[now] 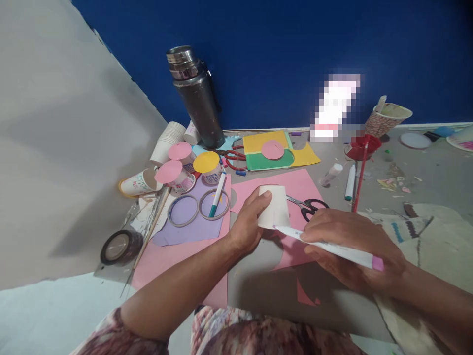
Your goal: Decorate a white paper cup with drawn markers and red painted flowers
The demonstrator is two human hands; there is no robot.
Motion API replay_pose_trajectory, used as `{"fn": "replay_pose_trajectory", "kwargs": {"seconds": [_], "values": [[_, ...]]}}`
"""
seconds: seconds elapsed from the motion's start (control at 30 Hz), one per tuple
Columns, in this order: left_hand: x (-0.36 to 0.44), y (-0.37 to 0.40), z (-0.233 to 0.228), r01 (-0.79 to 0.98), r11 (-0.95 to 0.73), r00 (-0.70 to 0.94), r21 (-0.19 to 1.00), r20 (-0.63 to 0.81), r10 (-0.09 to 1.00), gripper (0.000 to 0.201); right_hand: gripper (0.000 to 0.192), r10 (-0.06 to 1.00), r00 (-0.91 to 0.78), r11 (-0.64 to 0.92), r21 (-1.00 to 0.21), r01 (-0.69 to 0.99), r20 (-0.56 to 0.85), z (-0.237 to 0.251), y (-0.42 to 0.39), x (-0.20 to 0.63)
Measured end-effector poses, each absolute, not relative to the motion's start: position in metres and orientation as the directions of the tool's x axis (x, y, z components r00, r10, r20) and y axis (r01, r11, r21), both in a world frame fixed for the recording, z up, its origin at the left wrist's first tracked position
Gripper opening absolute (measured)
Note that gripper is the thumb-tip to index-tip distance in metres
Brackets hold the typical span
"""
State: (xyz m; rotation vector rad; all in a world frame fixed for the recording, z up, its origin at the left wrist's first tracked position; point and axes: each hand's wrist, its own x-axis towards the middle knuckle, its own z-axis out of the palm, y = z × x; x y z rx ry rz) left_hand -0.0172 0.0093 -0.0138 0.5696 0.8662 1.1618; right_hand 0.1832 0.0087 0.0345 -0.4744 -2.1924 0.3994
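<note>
My left hand (249,222) is wrapped round a plain white paper cup (274,209), held a little above the pink paper. In my right hand (351,246) is a white marker (332,246) with a pink end. The marker's tip touches the cup's side near its lower edge, where a small purple mark shows. Black-handled scissors (310,206) lie behind the cup, partly hidden by it. Sheets of pink paper (295,185) with cut-out curves lie beneath my hands.
Decorated cups topped with pink (169,172) and yellow discs (206,161) stand at the left, near tape rolls (184,211) and a stack of cups (168,140). A dark flask (199,103) stands behind. Coloured paper (254,160), a glue stick (331,174) and a paintbrush (360,177) lie further back.
</note>
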Motion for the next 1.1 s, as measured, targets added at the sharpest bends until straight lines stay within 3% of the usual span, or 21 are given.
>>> {"fn": "replay_pose_trajectory", "kwargs": {"seconds": [0.27,0.43,0.7,0.93,1.1], "values": [[-0.0174,0.0098,-0.0141,-0.533,0.311,0.134,0.787,-0.285,0.949,0.049,0.012,0.509,-0.504,0.86,-0.441,0.258,0.698,0.0309,0.012,0.1835],[-0.0173,0.0085,-0.0128,-0.525,0.311,0.141,0.792,-0.28,0.95,0.045,0.009,0.475,-0.542,0.877,-0.424,0.226,0.693,0.0294,0.0096,0.1813],[-0.0162,0.0084,-0.0146,-0.517,0.295,0.111,0.804,-0.279,0.954,0.05,0.011,0.537,-0.476,0.843,-0.428,0.325,0.697,0.0272,0.0065,0.1806],[-0.0153,0.0078,-0.0144,-0.549,0.29,0.109,0.784,-0.277,0.955,0.051,0.024,0.404,-0.518,0.914,-0.361,0.187,0.754,0.0314,0.0064,0.179],[-0.0154,0.0078,-0.013,-0.551,0.291,0.115,0.782,-0.275,0.955,0.052,0.019,0.459,-0.473,0.887,-0.354,0.297,0.752,0.0314,0.0086,0.181]]}}
